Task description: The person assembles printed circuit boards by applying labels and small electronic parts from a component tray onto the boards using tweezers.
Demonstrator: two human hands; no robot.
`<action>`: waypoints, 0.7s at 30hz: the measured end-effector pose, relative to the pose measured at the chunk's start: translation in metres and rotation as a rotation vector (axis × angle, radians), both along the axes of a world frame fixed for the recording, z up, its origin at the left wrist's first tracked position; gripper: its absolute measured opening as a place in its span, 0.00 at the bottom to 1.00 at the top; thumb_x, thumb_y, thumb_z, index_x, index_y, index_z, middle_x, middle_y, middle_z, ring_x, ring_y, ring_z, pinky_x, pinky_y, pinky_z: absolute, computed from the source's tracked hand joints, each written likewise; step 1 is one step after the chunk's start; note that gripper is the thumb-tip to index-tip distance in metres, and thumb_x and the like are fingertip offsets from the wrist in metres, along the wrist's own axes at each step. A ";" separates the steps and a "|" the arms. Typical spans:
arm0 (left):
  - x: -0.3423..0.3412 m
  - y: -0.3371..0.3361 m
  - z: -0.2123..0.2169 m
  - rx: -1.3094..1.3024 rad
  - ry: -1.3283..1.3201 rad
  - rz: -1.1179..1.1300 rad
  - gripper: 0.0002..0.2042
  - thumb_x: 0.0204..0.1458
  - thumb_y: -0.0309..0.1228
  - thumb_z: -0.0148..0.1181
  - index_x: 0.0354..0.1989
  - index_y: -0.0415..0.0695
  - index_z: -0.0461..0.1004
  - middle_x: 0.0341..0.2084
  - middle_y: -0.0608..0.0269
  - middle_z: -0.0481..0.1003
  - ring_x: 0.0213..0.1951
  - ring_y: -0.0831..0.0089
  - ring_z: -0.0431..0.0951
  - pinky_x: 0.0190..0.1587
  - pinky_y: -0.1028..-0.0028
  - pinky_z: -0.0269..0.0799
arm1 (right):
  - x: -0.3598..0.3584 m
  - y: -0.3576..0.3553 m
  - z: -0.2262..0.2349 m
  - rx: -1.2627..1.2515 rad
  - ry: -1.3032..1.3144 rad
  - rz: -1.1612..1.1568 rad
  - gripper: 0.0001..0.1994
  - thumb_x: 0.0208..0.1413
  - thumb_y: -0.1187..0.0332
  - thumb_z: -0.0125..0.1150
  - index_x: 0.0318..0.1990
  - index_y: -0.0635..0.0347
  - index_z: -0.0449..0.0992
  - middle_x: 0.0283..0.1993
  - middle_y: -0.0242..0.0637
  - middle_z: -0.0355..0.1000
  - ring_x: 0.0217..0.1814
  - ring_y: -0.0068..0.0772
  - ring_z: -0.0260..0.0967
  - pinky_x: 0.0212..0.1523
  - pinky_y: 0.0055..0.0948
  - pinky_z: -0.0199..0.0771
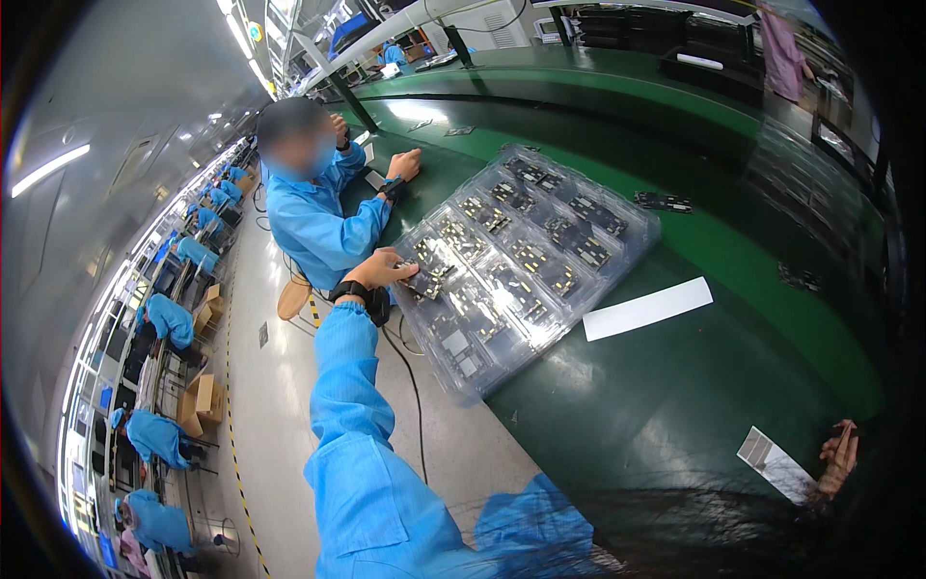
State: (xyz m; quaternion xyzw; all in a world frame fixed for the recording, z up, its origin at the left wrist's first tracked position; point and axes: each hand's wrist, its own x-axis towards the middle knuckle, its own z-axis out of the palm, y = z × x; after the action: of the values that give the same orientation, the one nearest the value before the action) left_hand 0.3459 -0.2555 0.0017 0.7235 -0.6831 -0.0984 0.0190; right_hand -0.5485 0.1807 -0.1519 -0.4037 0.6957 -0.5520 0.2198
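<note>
My left hand, with a black band at the wrist, reaches to the left edge of a clear plastic tray. Its thumb and fingers are closed on the edge of a dark circuit board, which is over the tray's left compartments. Similar boards with gold and silver parts fill several other compartments. At the far right rim, dim and partly cut off, my right hand has its fingers closed at the end of a white strip with a grey patterned part.
A blank white strip lies right of the tray on the green table. Loose boards lie beyond it. A masked co-worker in blue sits at the left, forearms on the table. A black cable hangs beside the table edge.
</note>
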 end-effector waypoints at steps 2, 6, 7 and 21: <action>-0.008 0.003 0.005 0.052 0.060 -0.007 0.41 0.50 0.66 0.65 0.52 0.34 0.77 0.48 0.47 0.79 0.52 0.55 0.77 0.54 0.63 0.69 | -0.008 0.001 -0.008 -0.012 -0.040 -0.053 0.23 0.69 0.67 0.49 0.70 0.60 0.68 0.58 0.34 0.68 0.38 0.20 0.63 0.36 0.19 0.64; -0.028 0.009 0.029 0.158 0.157 -0.010 0.40 0.51 0.63 0.66 0.53 0.32 0.77 0.47 0.47 0.79 0.52 0.58 0.77 0.54 0.63 0.71 | 0.003 -0.005 -0.009 -0.119 0.034 -0.011 0.22 0.71 0.66 0.48 0.68 0.62 0.69 0.56 0.33 0.69 0.37 0.18 0.63 0.34 0.18 0.63; -0.027 0.008 0.034 0.240 0.226 0.025 0.41 0.50 0.63 0.67 0.57 0.34 0.76 0.49 0.49 0.78 0.54 0.58 0.77 0.57 0.64 0.71 | 0.006 -0.008 -0.011 -0.123 0.030 -0.013 0.22 0.71 0.66 0.48 0.68 0.62 0.69 0.56 0.33 0.69 0.37 0.18 0.63 0.34 0.18 0.63; -0.001 0.006 0.009 0.052 0.210 -0.088 0.32 0.50 0.52 0.74 0.54 0.35 0.79 0.38 0.55 0.81 0.42 0.66 0.80 0.46 0.69 0.75 | 0.017 -0.021 -0.005 -0.113 -0.023 -0.108 0.13 0.73 0.60 0.52 0.52 0.61 0.74 0.42 0.28 0.70 0.28 0.12 0.64 0.25 0.15 0.61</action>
State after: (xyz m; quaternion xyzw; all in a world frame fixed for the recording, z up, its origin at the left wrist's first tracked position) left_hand 0.3448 -0.2493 0.0105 0.6786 -0.7058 -0.1919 0.0673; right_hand -0.5319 0.1592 -0.1569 -0.3711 0.6816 -0.6060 0.1745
